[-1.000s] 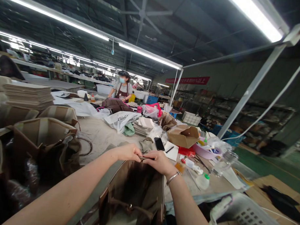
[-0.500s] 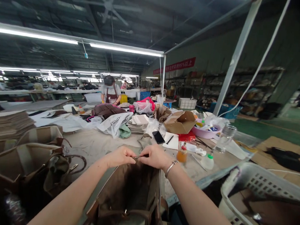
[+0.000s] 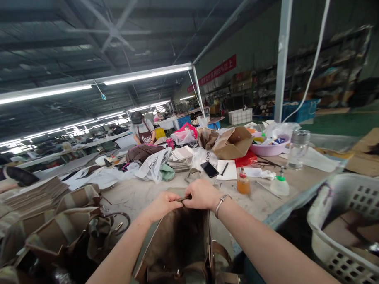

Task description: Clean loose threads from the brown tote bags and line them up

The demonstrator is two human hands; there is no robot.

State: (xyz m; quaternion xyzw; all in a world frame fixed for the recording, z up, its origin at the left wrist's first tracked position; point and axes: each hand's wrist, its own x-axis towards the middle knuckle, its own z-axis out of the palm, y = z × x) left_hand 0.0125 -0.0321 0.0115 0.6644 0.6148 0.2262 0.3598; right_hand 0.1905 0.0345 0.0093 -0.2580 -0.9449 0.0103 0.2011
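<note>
A brown handbag stands open in front of me, its dark inside facing up. My left hand pinches the far top edge of the bag between thumb and fingers. Close beside it, my right hand grips the same edge, its fingers curled over the material. A silver bracelet circles my right wrist. Beyond my hands lie a black phone and a dark pen on white paper. The bag's lower part is out of view.
Several similar bags crowd the left side. At right stands a white plastic basket with brown pieces inside. An orange bottle, a green-capped bottle and a glass jar stand on the table. Across it, a person in an apron works.
The view has tilted and shifted, so the scene leans and a person's arm shows at far left. Both hands keep their hold on the bag's edge.
</note>
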